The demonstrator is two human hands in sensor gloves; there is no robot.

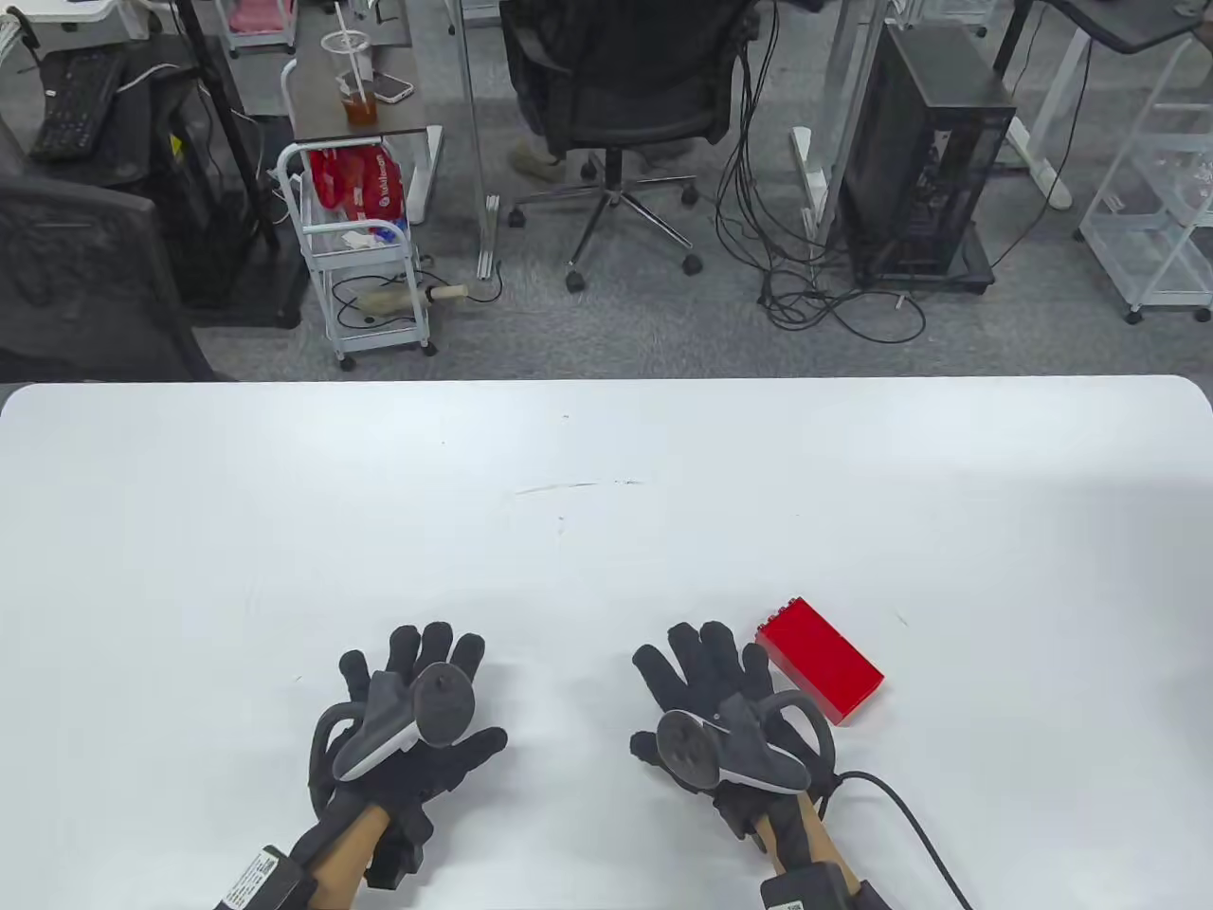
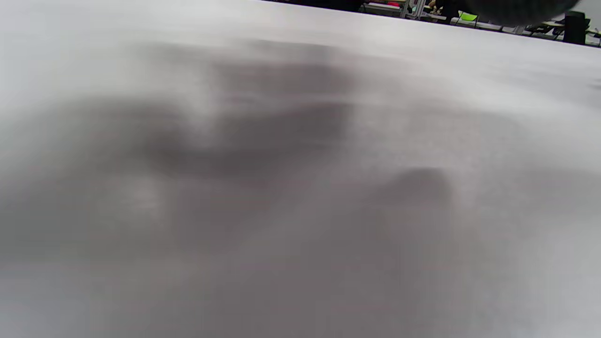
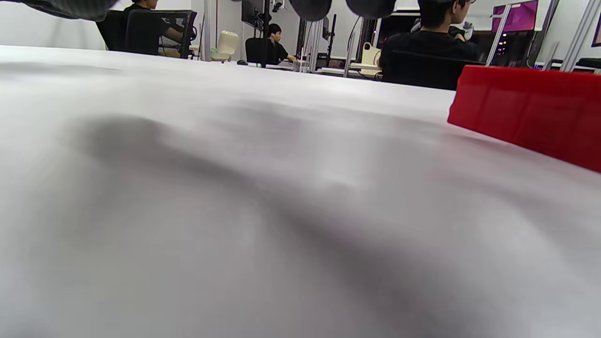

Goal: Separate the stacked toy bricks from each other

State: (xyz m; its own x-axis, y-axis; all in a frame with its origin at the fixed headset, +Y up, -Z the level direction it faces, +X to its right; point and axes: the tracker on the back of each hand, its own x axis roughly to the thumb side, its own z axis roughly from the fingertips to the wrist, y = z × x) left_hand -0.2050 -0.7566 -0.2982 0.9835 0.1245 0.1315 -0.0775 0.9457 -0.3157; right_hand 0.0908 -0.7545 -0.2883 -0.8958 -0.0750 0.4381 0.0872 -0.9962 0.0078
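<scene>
Both hands flat, fingers spread, holding nothing; red bricks (image 1: 820,660) beside right hand (image 1: 722,701), seemingly untouched.

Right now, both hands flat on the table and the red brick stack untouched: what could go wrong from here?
1. The red brick stack lies on its side beside the right hand; a one-handed pull would likely slide it across the smooth table rather than split it.
2. The left hand is well away from the stack, so bracing needs a reach across.
3. The cable trailing from the right wrist could snag or nudge the stack.
</scene>
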